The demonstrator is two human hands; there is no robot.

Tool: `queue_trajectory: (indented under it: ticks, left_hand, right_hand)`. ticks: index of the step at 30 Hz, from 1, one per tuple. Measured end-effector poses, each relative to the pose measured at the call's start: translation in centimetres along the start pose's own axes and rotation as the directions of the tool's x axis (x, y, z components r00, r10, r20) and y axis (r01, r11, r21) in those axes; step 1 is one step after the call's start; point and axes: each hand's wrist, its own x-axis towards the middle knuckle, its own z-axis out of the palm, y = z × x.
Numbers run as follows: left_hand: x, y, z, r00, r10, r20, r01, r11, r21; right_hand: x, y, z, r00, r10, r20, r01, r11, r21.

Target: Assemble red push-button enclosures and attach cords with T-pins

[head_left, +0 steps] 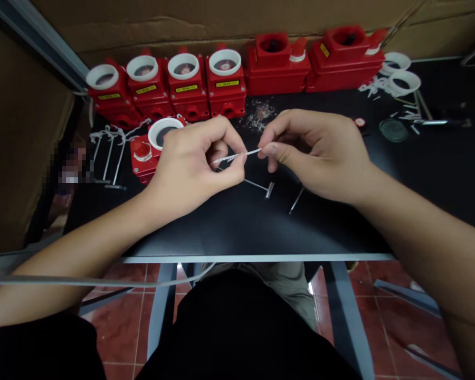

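Observation:
A thin white cord (252, 152) runs between my two hands above the black tabletop. My left hand (203, 158) pinches it between thumb and forefinger. On the other side my right hand (314, 153) grips its end with closed fingertips. Behind my left hand, partly hidden, sits a red box (142, 163) with a white ring (155, 136) on top. A small metal rod with a cross-piece (269, 190) lies below the cord, and another thin metal rod (296, 201) shows under my right hand.
Several red boxes (186, 95) line the back, most with white rings. Small metal hammers (116, 163) with white cord lie at the left. Loose white rings (404, 83), a clear disc (393, 130) and a screwdriver (439, 122) are at the right. White scraps (257, 117) lie mid-table.

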Motion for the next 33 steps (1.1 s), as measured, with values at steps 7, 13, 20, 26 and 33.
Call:
queue_trajectory:
  ticks: [7, 13, 20, 26, 33]
  left_hand:
    - [-0.16, 0.3, -0.07, 0.997, 0.081, -0.003, -0.08, 0.988, 0.133]
    - [-0.31, -0.19, -0.17, 0.998, 0.061, 0.006, -0.062, 0.992, 0.11]
    - [-0.26, -0.09, -0.29, 0.998, 0.063, 0.023, -0.066, 0.991, 0.119]
    - [-0.36, 0.06, -0.49, 0.999, 0.036, 0.034, -0.041, 0.985, 0.169]
    - [-0.49, -0.04, -0.61, 0.998, 0.043, 0.055, -0.054, 0.975, 0.217]
  right_hand:
    - [-0.05, -0.18, 0.0, 1.0, 0.01, 0.002, -0.01, 1.0, -0.024]
    - [0.14, -0.18, -0.3, 1.0, 0.027, -0.014, -0.027, 0.999, -0.025]
    - [0.38, 0.22, -0.52, 0.999, 0.036, -0.025, -0.038, 0.996, -0.079]
    - [0.43, -0.08, -0.56, 0.998, 0.053, -0.037, -0.058, 0.988, -0.14]
    - [0.48, -0.27, -0.82, 0.998, 0.057, -0.033, -0.062, 0.987, -0.146]
